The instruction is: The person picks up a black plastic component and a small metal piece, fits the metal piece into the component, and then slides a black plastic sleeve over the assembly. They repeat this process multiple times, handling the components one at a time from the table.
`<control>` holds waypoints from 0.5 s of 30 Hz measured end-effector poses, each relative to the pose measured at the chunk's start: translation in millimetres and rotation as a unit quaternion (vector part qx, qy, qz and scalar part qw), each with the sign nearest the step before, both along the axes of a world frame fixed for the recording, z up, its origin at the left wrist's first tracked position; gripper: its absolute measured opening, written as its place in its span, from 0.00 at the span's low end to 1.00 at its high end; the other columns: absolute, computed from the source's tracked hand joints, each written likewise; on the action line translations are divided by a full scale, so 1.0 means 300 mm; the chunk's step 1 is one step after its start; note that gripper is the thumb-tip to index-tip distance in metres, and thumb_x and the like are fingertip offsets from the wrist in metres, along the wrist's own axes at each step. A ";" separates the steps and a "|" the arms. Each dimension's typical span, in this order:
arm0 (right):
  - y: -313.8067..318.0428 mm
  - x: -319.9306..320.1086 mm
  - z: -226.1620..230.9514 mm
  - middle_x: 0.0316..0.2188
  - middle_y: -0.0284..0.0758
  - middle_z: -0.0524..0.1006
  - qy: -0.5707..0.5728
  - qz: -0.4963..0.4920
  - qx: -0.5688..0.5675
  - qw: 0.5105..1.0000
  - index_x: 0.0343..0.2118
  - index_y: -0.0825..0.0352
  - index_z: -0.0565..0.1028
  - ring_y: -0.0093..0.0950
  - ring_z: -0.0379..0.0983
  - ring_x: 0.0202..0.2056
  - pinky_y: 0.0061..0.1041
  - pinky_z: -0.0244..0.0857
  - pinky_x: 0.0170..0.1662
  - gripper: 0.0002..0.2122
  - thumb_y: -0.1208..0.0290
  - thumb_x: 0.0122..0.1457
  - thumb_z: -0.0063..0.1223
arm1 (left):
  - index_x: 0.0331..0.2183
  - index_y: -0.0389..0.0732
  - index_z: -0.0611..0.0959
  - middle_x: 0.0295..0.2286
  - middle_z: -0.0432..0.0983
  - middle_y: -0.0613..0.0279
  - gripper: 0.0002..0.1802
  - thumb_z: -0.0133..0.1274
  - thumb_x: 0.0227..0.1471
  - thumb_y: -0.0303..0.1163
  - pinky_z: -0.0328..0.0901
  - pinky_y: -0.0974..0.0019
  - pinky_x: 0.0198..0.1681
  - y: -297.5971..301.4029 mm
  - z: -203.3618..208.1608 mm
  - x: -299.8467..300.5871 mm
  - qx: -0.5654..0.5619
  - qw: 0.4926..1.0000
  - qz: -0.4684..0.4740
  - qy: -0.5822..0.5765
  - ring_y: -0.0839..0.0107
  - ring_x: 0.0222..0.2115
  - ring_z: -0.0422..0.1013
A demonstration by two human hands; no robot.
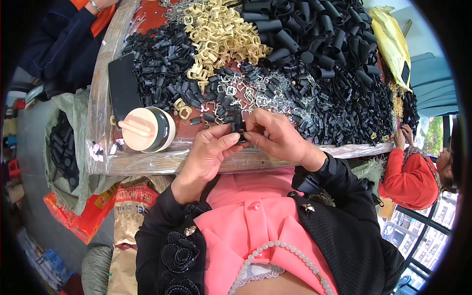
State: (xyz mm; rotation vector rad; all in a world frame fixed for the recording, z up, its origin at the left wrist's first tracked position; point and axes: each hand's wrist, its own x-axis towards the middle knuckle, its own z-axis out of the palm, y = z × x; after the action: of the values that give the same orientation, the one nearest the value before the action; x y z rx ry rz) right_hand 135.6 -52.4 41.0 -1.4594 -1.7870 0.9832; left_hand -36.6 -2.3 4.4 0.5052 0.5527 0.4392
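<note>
A small black plastic part (pixel 238 120) stands upright between my fingertips, just over the table's near edge. My left hand (pixel 209 150) pinches its lower end between thumb and fingers. From the other side, my right hand (pixel 278 135) closes thumb and fingertips against the same part, hiding some of it. Past my hands lie loose silvery metal pieces (pixel 248 96) and heaps of small black plastic pieces (pixel 164 73). Farther back are a pile of cream-coloured square frames (pixel 216 34) and large black tubes (pixel 314 29).
A jar with a pale handled lid (pixel 140 130) and a flat black tray-like panel (pixel 123 83) are on the left. A sack of black parts (pixel 64 152) stands beside the table (pixel 196 167). Other people work at the far left and the right (pixel 410 177); a yellow bag (pixel 391 44) lies far right.
</note>
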 end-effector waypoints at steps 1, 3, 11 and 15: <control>0.000 -0.003 0.000 0.21 0.34 0.66 0.060 -0.016 -0.070 0.996 0.26 0.68 0.65 0.29 0.64 0.24 0.24 0.58 0.27 0.06 0.77 0.45 0.50 | 0.37 0.33 0.73 0.32 0.72 0.60 0.14 0.49 0.45 0.26 0.65 0.75 0.35 0.003 0.005 -0.009 0.001 1.000 0.002 0.000 0.74 0.30 0.70; 0.009 -0.001 -0.035 0.21 0.33 0.66 0.148 -0.010 -0.101 0.984 0.26 0.68 0.65 0.28 0.64 0.24 0.23 0.57 0.28 0.06 0.77 0.45 0.50 | 0.37 0.32 0.73 0.31 0.72 0.60 0.15 0.49 0.45 0.27 0.65 0.75 0.36 0.007 0.016 -0.036 0.014 1.000 -0.015 0.003 0.74 0.30 0.70; 0.181 -0.038 -0.066 0.23 0.33 0.67 -0.001 0.102 0.146 0.984 0.29 0.66 0.67 0.28 0.65 0.25 0.23 0.58 0.28 0.07 0.77 0.45 0.50 | 0.35 0.31 0.72 0.30 0.72 0.56 0.16 0.51 0.42 0.28 0.67 0.72 0.34 0.001 0.025 -0.136 0.049 0.997 -0.047 0.020 0.69 0.29 0.71; 0.251 -0.130 -0.098 0.24 0.33 0.67 -0.148 0.145 0.222 0.953 0.30 0.65 0.68 0.31 0.66 0.26 0.26 0.60 0.28 0.08 0.76 0.44 0.48 | 0.35 0.30 0.72 0.31 0.72 0.55 0.16 0.51 0.41 0.27 0.66 0.69 0.36 -0.002 0.035 -0.158 0.059 0.997 -0.056 0.010 0.68 0.31 0.70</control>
State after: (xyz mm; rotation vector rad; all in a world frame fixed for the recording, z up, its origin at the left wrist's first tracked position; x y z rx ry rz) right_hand 96.6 23.0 11.7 -1.1201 -2.3066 0.4549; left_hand -83.9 -2.9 15.1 0.6516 0.5160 0.3620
